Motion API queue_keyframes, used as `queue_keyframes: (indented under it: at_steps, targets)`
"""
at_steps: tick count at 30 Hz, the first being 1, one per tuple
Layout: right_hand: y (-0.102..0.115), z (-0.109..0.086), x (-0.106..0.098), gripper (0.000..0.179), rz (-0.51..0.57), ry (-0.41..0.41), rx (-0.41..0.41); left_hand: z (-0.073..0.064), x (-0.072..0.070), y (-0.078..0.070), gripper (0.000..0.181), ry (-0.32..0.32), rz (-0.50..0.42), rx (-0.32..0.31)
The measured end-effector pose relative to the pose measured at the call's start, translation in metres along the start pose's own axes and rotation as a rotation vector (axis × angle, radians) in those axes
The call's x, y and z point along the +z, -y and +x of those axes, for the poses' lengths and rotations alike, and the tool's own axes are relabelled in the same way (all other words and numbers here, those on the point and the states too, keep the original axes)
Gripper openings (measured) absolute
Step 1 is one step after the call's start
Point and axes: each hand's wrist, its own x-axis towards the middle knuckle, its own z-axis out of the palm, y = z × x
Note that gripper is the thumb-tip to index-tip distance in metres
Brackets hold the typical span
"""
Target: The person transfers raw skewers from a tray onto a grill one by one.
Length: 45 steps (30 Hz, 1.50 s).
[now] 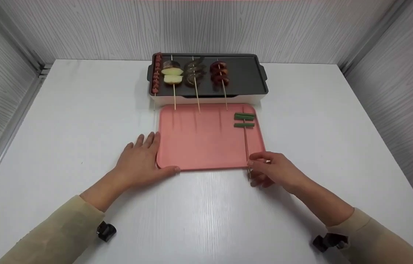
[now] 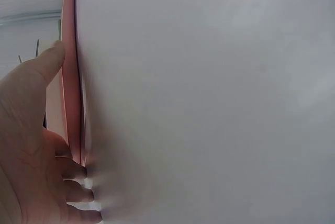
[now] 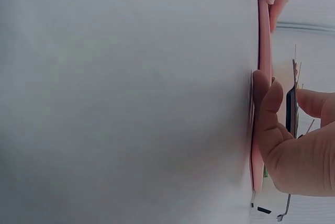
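Observation:
A pink tray (image 1: 206,146) lies on the white table. My left hand (image 1: 138,161) rests at its near left corner, fingers spread straight along the left side and thumb on the near rim. On the tray's right side is a skewer of green vegetable pieces (image 1: 244,125), its bare stick pointing toward me. The thumb and fingers of my right hand (image 1: 274,170) pinch the near end of that stick, by the tray's near right corner. In the right wrist view the tray edge (image 3: 265,41) shows behind the curled fingers; the stick in the grip is mostly hidden there.
Behind the tray stands a black-topped grill (image 1: 243,77). On it lie a skewer of small red pieces (image 1: 156,73), one with pale slices (image 1: 173,75), one with brown pieces (image 1: 194,71) and one with dark red pieces (image 1: 219,73). Their sticks overhang the front edge.

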Motion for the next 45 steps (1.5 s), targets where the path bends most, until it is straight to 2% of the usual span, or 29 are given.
queue_keyframes:
  at_steps: [4, 8, 12, 20, 25, 45]
  targets:
    - [-0.001, 0.003, 0.000, 0.064, 0.048, 0.028, 0.004, 0.001, -0.001, 0.000, 0.129, 0.018, 0.000, -0.010]
    - [-0.002, 0.005, 0.000, 0.061, 0.077, 0.027, 0.019, 0.001, 0.000, 0.000, 0.129, 0.030, -0.006, -0.018]
    - [-0.003, 0.005, -0.001, 0.055, 0.086, 0.016, 0.039, 0.001, -0.001, -0.001, 0.129, 0.030, -0.011, -0.023]
    - [-0.007, 0.003, -0.003, 0.037, 0.137, 0.036, 0.026, 0.001, -0.004, -0.002, 0.129, 0.022, 0.003, -0.013]
    - [-0.004, -0.001, -0.005, 0.033, 0.168, 0.022, 0.016, 0.002, -0.004, -0.002, 0.128, 0.015, 0.012, -0.007]
    - [0.006, -0.024, -0.018, 0.039, 0.120, -0.012, -0.026, 0.004, -0.004, -0.002, 0.128, 0.027, 0.013, -0.011]
